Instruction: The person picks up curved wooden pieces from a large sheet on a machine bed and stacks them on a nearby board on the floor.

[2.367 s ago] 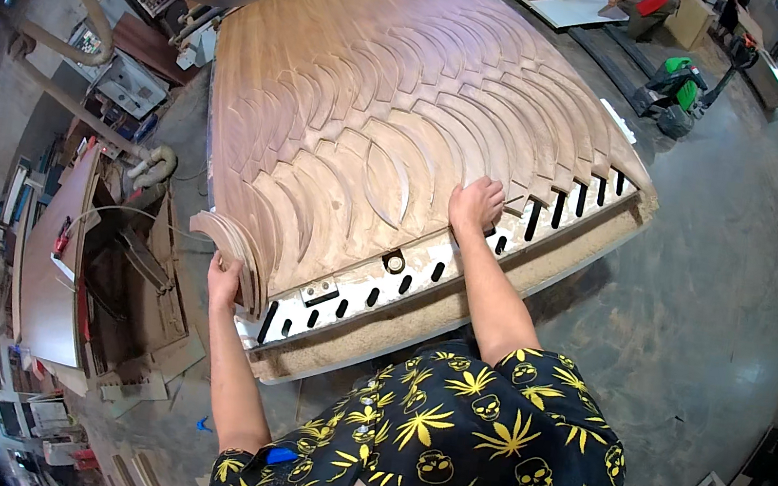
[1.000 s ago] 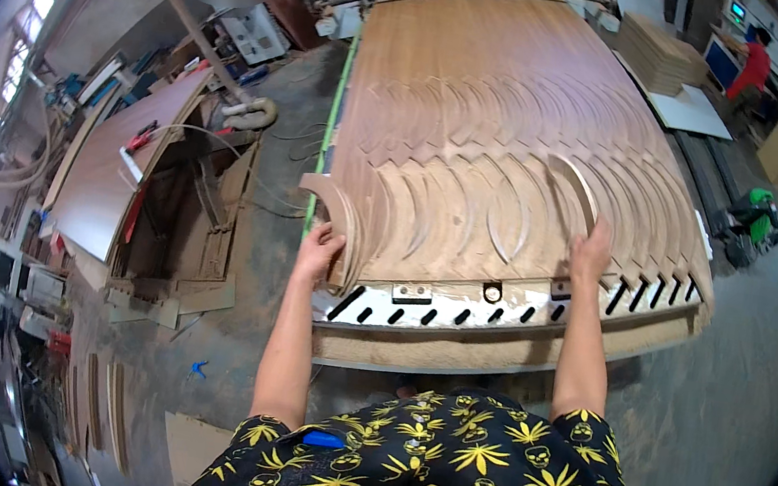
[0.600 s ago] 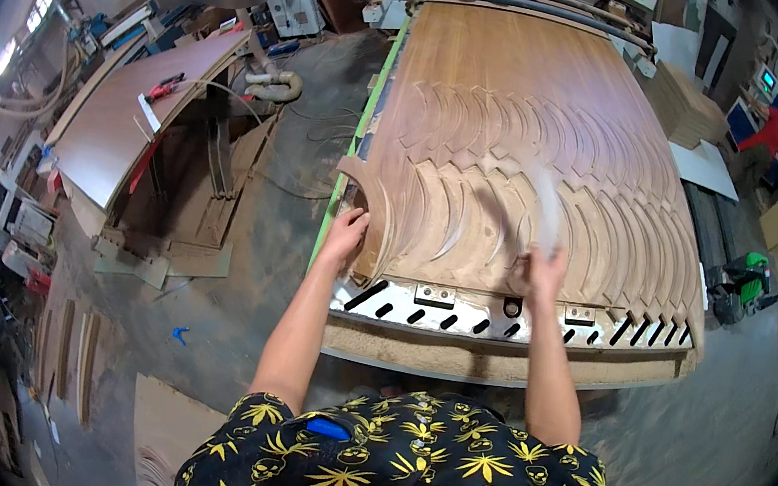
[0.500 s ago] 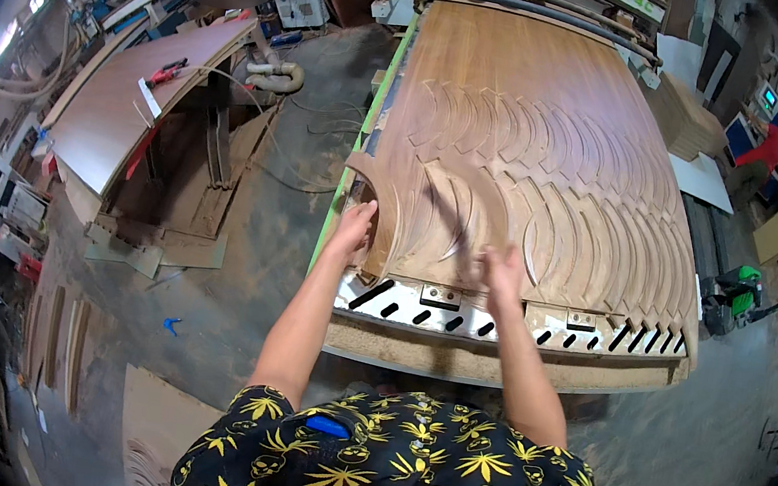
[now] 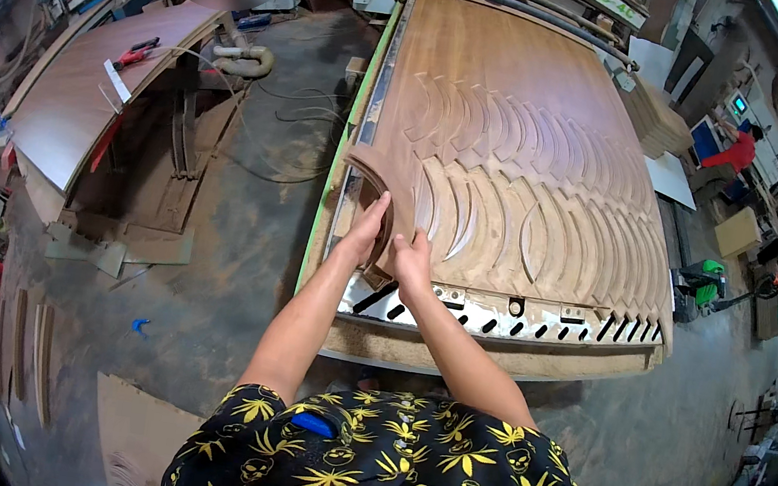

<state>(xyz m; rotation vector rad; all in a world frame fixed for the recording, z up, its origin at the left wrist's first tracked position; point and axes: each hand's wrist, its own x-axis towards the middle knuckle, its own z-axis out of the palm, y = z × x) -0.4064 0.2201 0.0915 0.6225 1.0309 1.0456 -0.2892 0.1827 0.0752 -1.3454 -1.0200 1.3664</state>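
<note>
A stack of curved wooden strips [image 5: 372, 164] stands at the near left corner of the machine bed, bowed like arcs. My left hand [image 5: 363, 232] is closed round the outer left side of these strips. My right hand [image 5: 412, 260] presses against their right side, thumb up and fingers partly hidden. Right of my hands lies a veneered wood panel [image 5: 504, 42] cut into rows of crescent shapes. Several cut crescents [image 5: 532, 242] still sit in the panel, with dusty gaps between some of them.
A metal strip with slanted slots [image 5: 535, 326] runs along the bed's near edge. On the left, a curved wooden panel [image 5: 97, 72] rests on a frame, a red-handled tool [image 5: 137, 53] on top. Hoses and cables cross the floor. A person in red [image 5: 737, 151] works at the far right.
My right hand has moved left, carrying a curved strip from over the panel to the stack at my left hand. The view has shifted slightly.
</note>
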